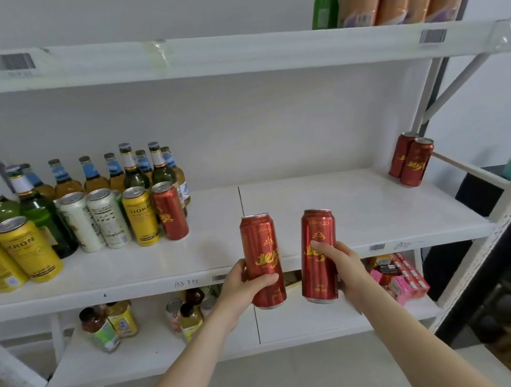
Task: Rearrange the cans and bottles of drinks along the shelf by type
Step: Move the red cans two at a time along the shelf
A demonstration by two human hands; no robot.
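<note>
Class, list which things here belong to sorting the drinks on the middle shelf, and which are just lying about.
Belongs: left hand, left red can; right hand, right red can; red pair at right back; mixed cans and bottles at left.
Lying about: pink boxes, lower right; barcode label, upper left.

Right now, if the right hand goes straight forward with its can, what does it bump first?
Probably nothing soon: the right hand and its red can face a bare stretch of middle shelf, then the back wall. Depth is unclear; held low, the can could hit the shelf's front edge.
</note>
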